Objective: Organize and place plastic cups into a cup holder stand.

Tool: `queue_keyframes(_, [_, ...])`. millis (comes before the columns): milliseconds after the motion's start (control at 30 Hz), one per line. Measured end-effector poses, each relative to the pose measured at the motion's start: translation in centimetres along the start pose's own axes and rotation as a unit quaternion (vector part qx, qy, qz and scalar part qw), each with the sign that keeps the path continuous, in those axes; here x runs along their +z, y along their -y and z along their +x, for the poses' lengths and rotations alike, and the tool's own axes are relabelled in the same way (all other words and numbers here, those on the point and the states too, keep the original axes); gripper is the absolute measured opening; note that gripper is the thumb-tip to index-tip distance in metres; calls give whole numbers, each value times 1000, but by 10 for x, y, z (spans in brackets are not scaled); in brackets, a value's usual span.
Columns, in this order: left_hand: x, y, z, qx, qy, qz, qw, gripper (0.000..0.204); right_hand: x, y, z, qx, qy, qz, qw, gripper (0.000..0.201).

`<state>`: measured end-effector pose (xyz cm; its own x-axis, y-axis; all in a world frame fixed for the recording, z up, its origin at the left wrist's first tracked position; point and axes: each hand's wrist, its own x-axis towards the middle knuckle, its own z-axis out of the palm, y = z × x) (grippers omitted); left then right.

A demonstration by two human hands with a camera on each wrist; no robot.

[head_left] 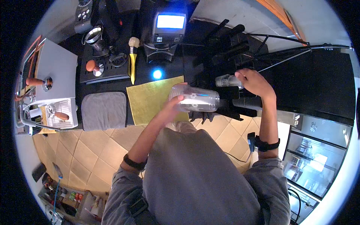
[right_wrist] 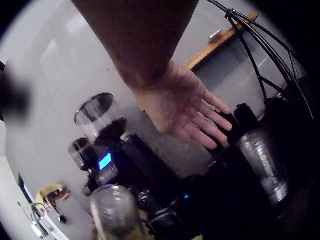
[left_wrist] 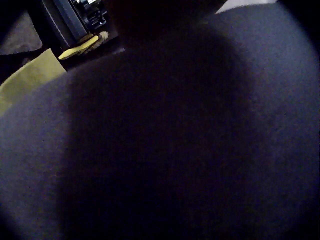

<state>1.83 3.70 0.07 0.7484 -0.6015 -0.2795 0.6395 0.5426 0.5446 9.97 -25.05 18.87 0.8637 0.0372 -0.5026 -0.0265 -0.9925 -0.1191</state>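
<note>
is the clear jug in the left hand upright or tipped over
Tipped. The clear jug lies on its side in the left hand, its long axis about level above the yellow cloth.

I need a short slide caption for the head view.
Left hand holds a clear cup sideways; right hand reaches another.

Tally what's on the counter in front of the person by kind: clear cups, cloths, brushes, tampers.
Clear cups: 2, one in the left hand, one by the right hand
Cloths: 2, yellow, grey
Brushes: 1
Tampers: 1
Total: 6
</note>
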Motion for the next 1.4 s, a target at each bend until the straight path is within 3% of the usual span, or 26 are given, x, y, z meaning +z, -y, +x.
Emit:
queue_keyframes(33, [-4, 0, -1, 1, -18, 31, 999, 79, 15, -24, 13, -1, 0, -2, 1000, 38])
queue_keyframes(67, [-11, 1, -3, 3, -19, 30, 999, 79, 36, -48, 28, -60, -15, -82, 995, 37])
queue_keyframes(100, [-17, 1, -3, -6, -41, 36, 998, 78, 38, -45, 32, -119, -30, -161, 979, 38])
queue_keyframes(133, [-22, 2, -3, -14, -64, 42, 997, 77, 38, -44, 37, -121, -30, -162, 979, 38])
queue_keyframes(200, [-28, -2, -6, -15, -60, 30, 998, 76, 42, -34, 44, -20, 57, -106, 993, 42])
queue_keyframes(233, [-25, -7, -7, -15, -55, 20, 998, 74, 44, -39, 53, -21, 57, -106, 992, 42])
queue_keyframes(300, [-16, -16, -11, 4, -61, 23, 998, 73, 48, -47, 73, -43, 168, -110, 979, 49])
queue_keyframes(433, [-15, -22, -12, 37, -52, -7, 998, 71, 41, -49, 83, -32, 206, -88, 974, 59])
queue_keyframes(500, [-19, -20, -12, 35, -56, -4, 998, 71, 37, -45, 92, 86, 254, -159, 950, 70])
queue_keyframes(600, [-16, -19, -12, 41, -59, 17, 997, 74, 41, -51, 99, 139, 263, -129, 946, 73])
queue_keyframes(933, [-13, -17, -5, 64, -39, -22, 997, 66, 45, -55, 103, 167, 276, -112, 940, 68])
queue_keyframes(1033, [-13, -16, -2, 63, -35, -30, 997, 66, 39, -50, 95, 168, 223, -136, 950, 65])
queue_keyframes(1133, [-17, -12, 1, 54, -39, -38, 997, 66, 4, -38, 76, 134, 265, -137, 945, 78])
queue_keyframes(1200, [-15, -13, 2, 56, -38, -33, 997, 67, -22, -30, 48, 117, 260, 34, 958, 81])
queue_keyframes(1233, [-14, -16, 4, 63, -38, -26, 997, 68, -32, -30, 38, 63, 249, 29, 966, 90])
queue_keyframes(1267, [-13, -17, 5, 66, -36, -26, 997, 68, -48, -30, 24, 42, 255, 7, 966, 85])
queue_keyframes(1333, [-9, -19, 8, 66, -46, -1, 997, 71, -51, -73, 1, -94, 147, 41, 984, 89])
queue_keyframes(1400, [-4, -20, 13, 64, -35, 10, 997, 72, -82, -27, -45, -82, 132, 69, 986, 86])
